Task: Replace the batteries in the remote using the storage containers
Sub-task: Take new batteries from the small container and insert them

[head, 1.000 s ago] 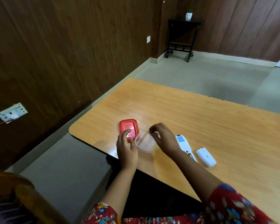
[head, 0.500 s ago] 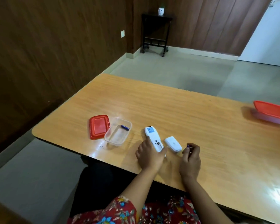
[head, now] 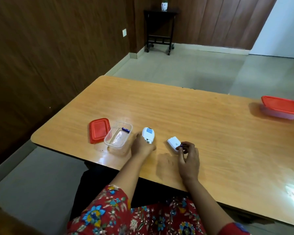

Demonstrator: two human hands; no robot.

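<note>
The white remote (head: pixel 148 135) lies face down on the wooden table (head: pixel 193 119), battery bay open, and my left hand (head: pixel 141 146) grips its near end. My right hand (head: pixel 187 154) pinches a small battery (head: pixel 182 145) between its fingertips, just right of the loose white battery cover (head: pixel 173 142). Left of the remote stands an open clear container (head: pixel 118 136) with one blue battery (head: pixel 126 129) at its far end. Its red lid (head: pixel 99 130) lies flat beside it on the left.
A second container with a red lid (head: pixel 281 107) on it stands shut at the table's far right edge. A dark side table (head: pixel 159 29) stands against the wood-panelled wall beyond the tiled floor.
My right hand left the clear container with a battery and moved right past the remote. My left hand moved from the container onto the remote. The view swung right.
</note>
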